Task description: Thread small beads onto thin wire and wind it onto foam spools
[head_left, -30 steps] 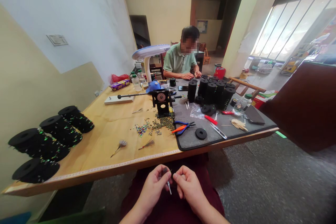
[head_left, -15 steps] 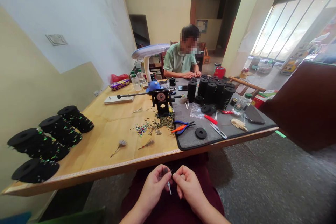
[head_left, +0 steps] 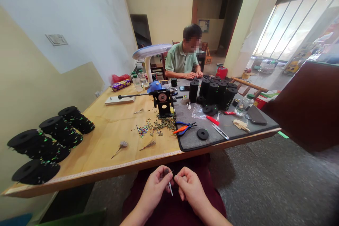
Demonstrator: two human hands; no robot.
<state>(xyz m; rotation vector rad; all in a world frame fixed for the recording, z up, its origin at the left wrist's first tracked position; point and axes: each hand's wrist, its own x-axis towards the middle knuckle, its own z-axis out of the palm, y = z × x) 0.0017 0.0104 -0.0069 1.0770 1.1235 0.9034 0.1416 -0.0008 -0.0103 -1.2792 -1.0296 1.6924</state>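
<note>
Both my hands are low in front of my lap, below the near edge of the wooden table (head_left: 111, 169). My left hand (head_left: 155, 187) is closed in a pinch on a small thin white piece (head_left: 170, 187) with a dark tuft at its top. My right hand (head_left: 189, 185) is closed too, its fingertips pinched right beside the left ones, touching the same small item. On the table above lie two small feathered tufts (head_left: 120, 146) and a scatter of coloured beads (head_left: 144, 129).
Black spools (head_left: 50, 137) stand at the table's left. A black winding device (head_left: 163, 103), a lamp (head_left: 150, 56), pliers (head_left: 184, 128) and more black spools (head_left: 214, 93) on a grey mat (head_left: 190, 141). Another person (head_left: 185, 60) works at the far end.
</note>
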